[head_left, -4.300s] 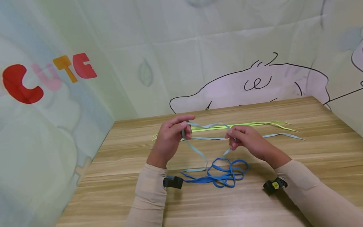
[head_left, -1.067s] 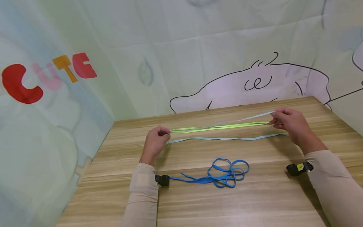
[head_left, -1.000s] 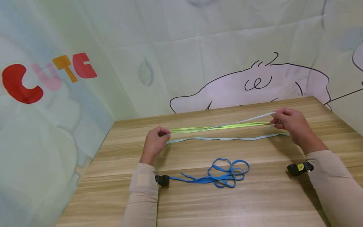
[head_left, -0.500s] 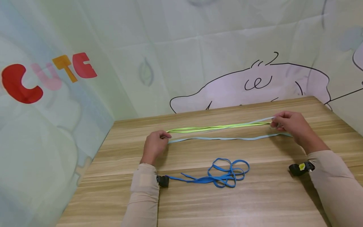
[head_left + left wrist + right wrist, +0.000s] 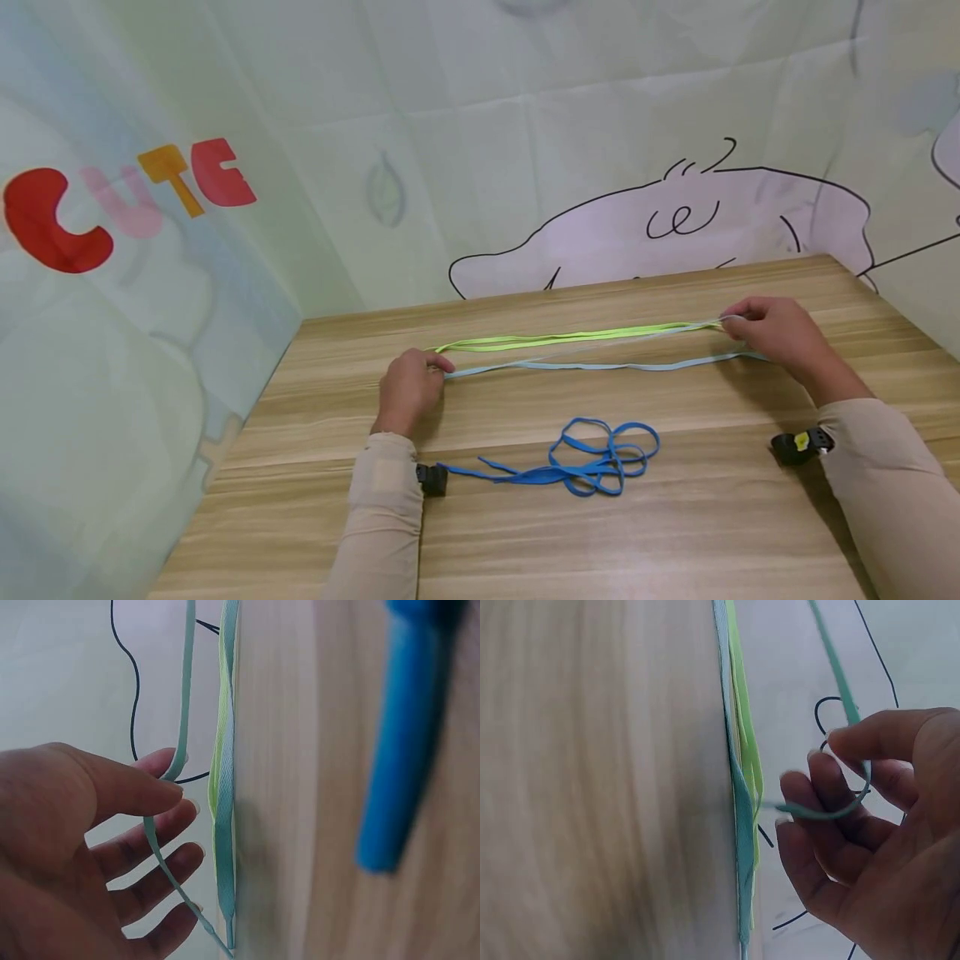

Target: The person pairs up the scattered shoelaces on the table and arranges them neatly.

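A pale blue shoelace (image 5: 184, 690) is stretched between my two hands, just above the table. My left hand (image 5: 411, 387) pinches it between thumb and forefinger, its other fingers loosely bent; the lace tail hangs below them. My right hand (image 5: 776, 333) pinches the other end, where the lace loops across the fingers in the right wrist view. A second pale blue shoelace (image 5: 585, 367) lies straight along the table, below the held one in the head view. Behind both run yellow-green shoelaces (image 5: 555, 338), laid side by side and partly crossed by the held lace.
Nearer to me lies a loosely looped bundle of darker blue shoelace (image 5: 600, 471), its tail reaching toward my left wrist camera (image 5: 432, 479). The wooden table (image 5: 600, 550) meets a printed cloth wall (image 5: 450, 167) at its back and left.
My hands, close together 4.3 s ago, have spread wide and drawn the lace out. Over the last second both came down slightly, and the held lace shifted toward the pale blue one on the table.
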Demonstrator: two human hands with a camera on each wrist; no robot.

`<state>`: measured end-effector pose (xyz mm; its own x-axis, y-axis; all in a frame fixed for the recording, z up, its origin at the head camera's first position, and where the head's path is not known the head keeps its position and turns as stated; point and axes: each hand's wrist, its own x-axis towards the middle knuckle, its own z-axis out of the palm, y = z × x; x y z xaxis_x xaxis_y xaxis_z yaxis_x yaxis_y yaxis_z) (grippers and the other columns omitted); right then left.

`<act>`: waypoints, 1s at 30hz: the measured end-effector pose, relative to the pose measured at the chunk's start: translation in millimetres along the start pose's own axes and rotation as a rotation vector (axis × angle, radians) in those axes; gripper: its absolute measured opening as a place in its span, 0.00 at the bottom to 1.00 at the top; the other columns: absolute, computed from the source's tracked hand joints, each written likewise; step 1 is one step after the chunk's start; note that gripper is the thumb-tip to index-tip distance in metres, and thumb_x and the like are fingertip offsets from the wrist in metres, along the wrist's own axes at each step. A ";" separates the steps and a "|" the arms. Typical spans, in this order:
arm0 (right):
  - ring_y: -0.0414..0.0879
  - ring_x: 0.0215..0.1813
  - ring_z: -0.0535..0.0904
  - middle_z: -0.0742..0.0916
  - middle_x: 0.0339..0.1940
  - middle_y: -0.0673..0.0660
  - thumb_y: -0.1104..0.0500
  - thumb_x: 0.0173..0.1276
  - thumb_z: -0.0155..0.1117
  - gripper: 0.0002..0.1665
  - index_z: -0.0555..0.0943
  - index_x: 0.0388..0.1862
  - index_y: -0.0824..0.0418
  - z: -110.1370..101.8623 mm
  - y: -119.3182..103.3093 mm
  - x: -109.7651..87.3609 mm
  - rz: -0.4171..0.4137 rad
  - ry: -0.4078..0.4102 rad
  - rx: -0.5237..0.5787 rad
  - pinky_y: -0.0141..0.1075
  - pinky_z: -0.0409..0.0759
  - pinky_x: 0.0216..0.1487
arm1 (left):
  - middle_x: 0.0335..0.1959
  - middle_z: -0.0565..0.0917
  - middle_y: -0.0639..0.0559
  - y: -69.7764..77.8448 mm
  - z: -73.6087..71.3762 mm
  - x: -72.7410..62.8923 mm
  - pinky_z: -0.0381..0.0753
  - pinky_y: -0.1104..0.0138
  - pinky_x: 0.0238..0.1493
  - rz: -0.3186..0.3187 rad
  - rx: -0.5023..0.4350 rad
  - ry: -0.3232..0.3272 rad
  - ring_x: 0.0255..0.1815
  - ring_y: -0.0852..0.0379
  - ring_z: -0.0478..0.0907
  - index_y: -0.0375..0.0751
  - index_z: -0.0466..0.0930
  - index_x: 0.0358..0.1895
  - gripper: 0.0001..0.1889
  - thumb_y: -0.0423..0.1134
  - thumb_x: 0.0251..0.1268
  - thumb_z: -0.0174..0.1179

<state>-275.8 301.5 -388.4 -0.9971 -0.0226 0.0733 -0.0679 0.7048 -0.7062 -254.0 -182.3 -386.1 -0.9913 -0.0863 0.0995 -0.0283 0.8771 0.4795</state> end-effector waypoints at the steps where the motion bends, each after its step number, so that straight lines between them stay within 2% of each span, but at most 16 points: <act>1: 0.56 0.46 0.74 0.84 0.47 0.68 0.53 0.76 0.57 0.21 0.81 0.53 0.70 -0.6 0.2 -0.4 -0.007 0.005 -0.019 0.41 0.72 0.40 | 0.55 0.83 0.45 -0.1 0.0 0.1 0.76 0.51 0.51 -0.001 0.000 -0.002 0.50 0.46 0.77 0.51 0.90 0.40 0.13 0.31 0.64 0.57; 3: 0.58 0.47 0.74 0.82 0.53 0.72 0.55 0.76 0.56 0.20 0.81 0.54 0.70 -1.8 1.4 -1.2 -0.017 0.012 -0.058 0.43 0.72 0.40 | 0.54 0.83 0.44 -0.6 0.2 0.4 0.76 0.51 0.50 0.003 0.004 -0.003 0.51 0.46 0.78 0.51 0.90 0.40 0.14 0.31 0.64 0.56; 5: 0.59 0.47 0.74 0.82 0.54 0.73 0.58 0.76 0.55 0.19 0.82 0.54 0.70 -2.6 2.5 -1.6 -0.015 0.025 -0.091 0.43 0.71 0.39 | 0.55 0.84 0.44 -1.0 0.6 0.5 0.76 0.49 0.51 0.008 0.006 -0.006 0.53 0.45 0.78 0.51 0.90 0.40 0.14 0.31 0.63 0.56; 10: 0.57 0.41 0.72 0.83 0.50 0.71 0.62 0.72 0.52 0.18 0.85 0.49 0.69 -4.0 6.7 -2.3 0.004 0.049 -0.152 0.41 0.68 0.34 | 0.55 0.84 0.45 -0.8 2.0 0.2 0.75 0.47 0.54 0.015 0.009 -0.020 0.57 0.45 0.78 0.51 0.90 0.41 0.14 0.31 0.63 0.56; 14: 0.58 0.42 0.72 0.82 0.47 0.69 0.61 0.71 0.53 0.18 0.85 0.48 0.69 -5.7 8.7 -1.8 0.015 0.006 -0.165 0.42 0.68 0.36 | 0.56 0.83 0.45 0.0 2.7 -0.3 0.75 0.49 0.53 0.006 0.002 -0.032 0.55 0.46 0.78 0.51 0.90 0.41 0.14 0.31 0.64 0.56; 20: 0.60 0.44 0.72 0.82 0.49 0.71 0.61 0.71 0.54 0.17 0.84 0.48 0.70 -7.8 10.4 -0.6 0.028 -0.049 -0.176 0.42 0.69 0.38 | 0.56 0.83 0.46 -0.6 2.8 -1.8 0.75 0.51 0.51 -0.008 0.024 -0.062 0.50 0.47 0.78 0.51 0.89 0.43 0.13 0.33 0.67 0.55; 25: 0.60 0.44 0.72 0.81 0.49 0.71 0.61 0.69 0.53 0.18 0.84 0.49 0.70 -8.1 10.1 -0.3 0.036 -0.055 -0.193 0.42 0.68 0.38 | 0.52 0.85 0.49 -2.0 3.2 -2.3 0.75 0.50 0.52 -0.002 0.037 -0.064 0.50 0.47 0.79 0.50 0.89 0.42 0.13 0.33 0.67 0.55; 30: 0.58 0.41 0.72 0.83 0.42 0.66 0.62 0.65 0.53 0.19 0.84 0.49 0.70 -8.6 10.3 -0.2 0.040 -0.075 -0.201 0.41 0.68 0.36 | 0.46 0.87 0.50 -3.3 3.1 -2.5 0.75 0.50 0.52 0.000 0.055 -0.055 0.49 0.47 0.80 0.50 0.89 0.40 0.12 0.33 0.66 0.56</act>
<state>-276.0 314.9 -389.7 -0.9992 -0.0391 -0.0095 -0.0274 0.8334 -0.5520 -251.9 -183.6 -390.6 -0.9969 -0.0613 0.0503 -0.0337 0.9019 0.4306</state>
